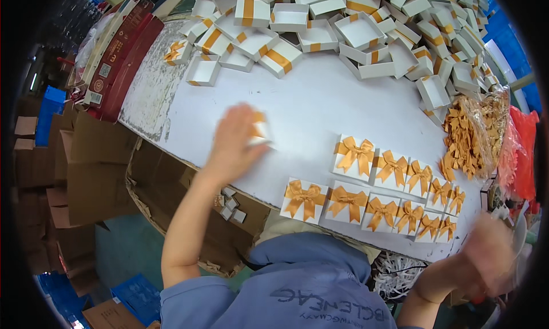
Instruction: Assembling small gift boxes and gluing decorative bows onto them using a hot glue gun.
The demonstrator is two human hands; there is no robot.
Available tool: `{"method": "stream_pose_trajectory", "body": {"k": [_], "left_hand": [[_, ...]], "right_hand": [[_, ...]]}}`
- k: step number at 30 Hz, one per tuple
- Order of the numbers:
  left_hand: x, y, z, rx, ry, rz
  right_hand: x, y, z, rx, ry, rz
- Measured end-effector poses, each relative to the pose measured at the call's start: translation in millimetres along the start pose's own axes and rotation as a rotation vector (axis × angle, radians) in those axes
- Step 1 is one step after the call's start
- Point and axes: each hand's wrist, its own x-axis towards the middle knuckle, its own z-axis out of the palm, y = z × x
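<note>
My left hand (233,139) is over the middle of the table, gripping a small white gift box (261,129) with a gold ribbon band. Its fingers cover the box's left part, and the thumb lies along the near side. My right hand (490,252) is off the table's right end, smeared by motion, so its fingers and anything in them cannot be made out. Closest to it on the table are two rows of white boxes with gold bows (381,212), set side by side along the near edge.
Loose white boxes with gold bands (360,31) are heaped along the far side. A clear bag of gold bows (466,134) lies at the right, beside red plastic (520,151). An open carton (166,197) below the near left edge holds several small boxes. Red cartons (123,60) stand far left.
</note>
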Motion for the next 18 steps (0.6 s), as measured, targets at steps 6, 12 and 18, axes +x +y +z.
{"method": "stream_pose_trajectory", "body": {"k": [6, 12, 18], "left_hand": [[-18.5, -159.4, -39.0, 0.351, 0.235, -0.449], [68.2, -210.2, -67.8, 0.321, 0.204, -0.602], [82.3, -125.5, -67.8, 0.307, 0.386, 0.061]], "right_hand": [[-75.4, 49.4, 5.5, -0.401, -0.249, 0.518], [-75.2, 49.5, 7.9, -0.463, -0.106, 0.682], [-121.2, 26.9, -45.9, -0.837, -0.082, 0.742]]}}
